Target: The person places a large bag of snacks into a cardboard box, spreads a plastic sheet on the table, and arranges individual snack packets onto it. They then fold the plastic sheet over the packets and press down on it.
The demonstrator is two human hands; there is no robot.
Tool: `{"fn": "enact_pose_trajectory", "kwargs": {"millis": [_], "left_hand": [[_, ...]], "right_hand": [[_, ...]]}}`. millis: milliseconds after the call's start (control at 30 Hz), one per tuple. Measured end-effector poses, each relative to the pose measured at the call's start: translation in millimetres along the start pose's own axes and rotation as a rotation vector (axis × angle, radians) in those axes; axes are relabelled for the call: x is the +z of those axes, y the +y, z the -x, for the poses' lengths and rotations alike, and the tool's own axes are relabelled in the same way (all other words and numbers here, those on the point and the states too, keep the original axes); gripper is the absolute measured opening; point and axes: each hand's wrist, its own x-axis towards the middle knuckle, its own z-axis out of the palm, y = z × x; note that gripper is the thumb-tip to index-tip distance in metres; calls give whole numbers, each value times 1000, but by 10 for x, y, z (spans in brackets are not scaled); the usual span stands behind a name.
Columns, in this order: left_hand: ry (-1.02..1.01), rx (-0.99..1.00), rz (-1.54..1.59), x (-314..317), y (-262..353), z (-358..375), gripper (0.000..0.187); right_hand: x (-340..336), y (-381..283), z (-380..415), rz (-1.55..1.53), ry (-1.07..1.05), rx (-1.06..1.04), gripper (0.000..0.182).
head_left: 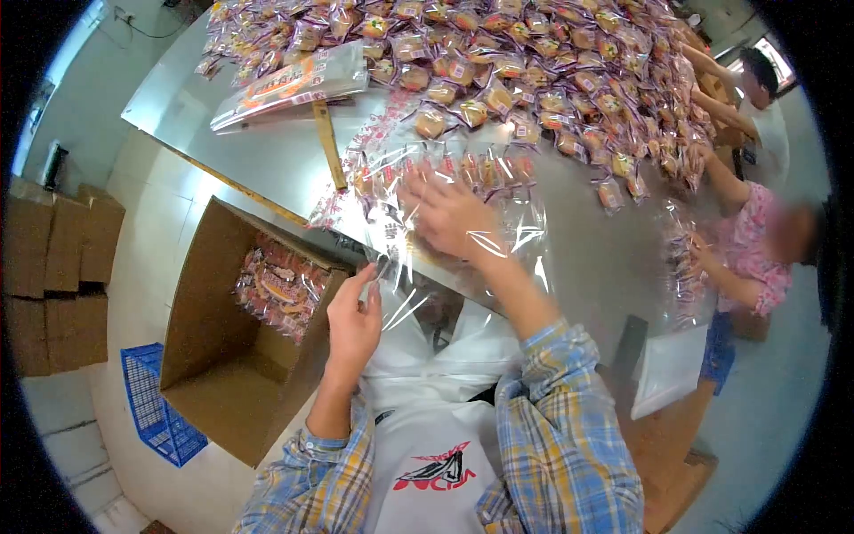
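Note:
A large clear plastic bag (525,218) lies at the table's near edge, with a row of small wrapped pastries (491,171) inside its far end. My left hand (354,316) pinches the bag's near left corner between thumb and fingers. My right hand (449,214) is spread over the bag, just on the near side of the pastry row, fingers apart and slightly blurred. Beyond the bag, many individually wrapped pastries (534,62) are heaped on the metal table (578,240).
An open cardboard box (213,356) with a filled bag (283,289) stands at left, by a blue crate (156,400). Flat printed bags (302,84) lie on the table. Co-workers reach in from the right, one in a pink top (752,245). Stacked cartons (53,258) stand far left.

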Motion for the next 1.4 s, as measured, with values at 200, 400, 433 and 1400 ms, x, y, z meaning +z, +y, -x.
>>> {"fn": "enact_pose_trajectory", "kwargs": {"millis": [200, 400, 433, 1400], "left_hand": [[1, 33, 12, 62, 15, 115, 24], [-42, 37, 2, 71, 126, 240, 23], [-46, 32, 6, 65, 107, 258, 22], [430, 460, -590, -391, 387, 319, 27]], "right_hand": [[372, -305, -259, 155, 101, -52, 61], [514, -451, -321, 171, 278, 28, 44], [557, -419, -344, 183, 313, 33, 43], [131, -74, 302, 157, 134, 413, 85]]}}
